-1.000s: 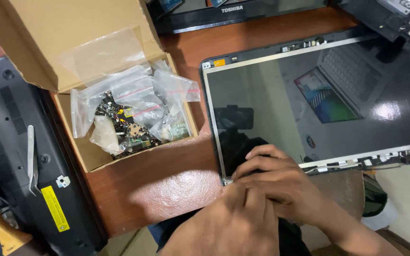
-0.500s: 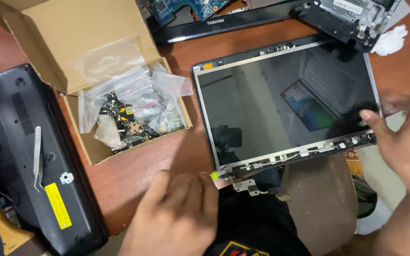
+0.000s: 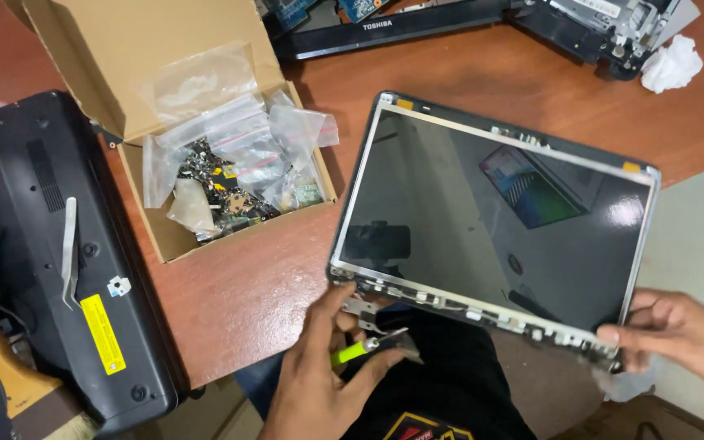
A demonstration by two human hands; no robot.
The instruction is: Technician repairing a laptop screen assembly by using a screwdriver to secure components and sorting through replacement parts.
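A laptop screen panel [image 3: 490,220] with a bare metal frame is tilted up off the brown table [image 3: 238,285], its glass facing me. My right hand [image 3: 678,338] grips its lower right corner by the hinge. Below the panel's lower left corner, my left hand [image 3: 323,375] holds a small screwdriver with a yellow-green handle [image 3: 350,352]. The thumb reaches up to the panel's bottom edge, beside a loose metal hinge bracket [image 3: 360,308].
An open cardboard box [image 3: 205,155] of small plastic bags and circuit parts stands at the left. An upturned black laptop base [image 3: 50,253] carries metal tweezers [image 3: 69,248]. More dismantled laptop parts [image 3: 466,20] and a crumpled white tissue [image 3: 671,63] lie along the far edge.
The screen panel has been lifted and turned clockwise, its right end swung toward me. My right hand slid to its lower right corner. My left hand rose to the bottom edge.
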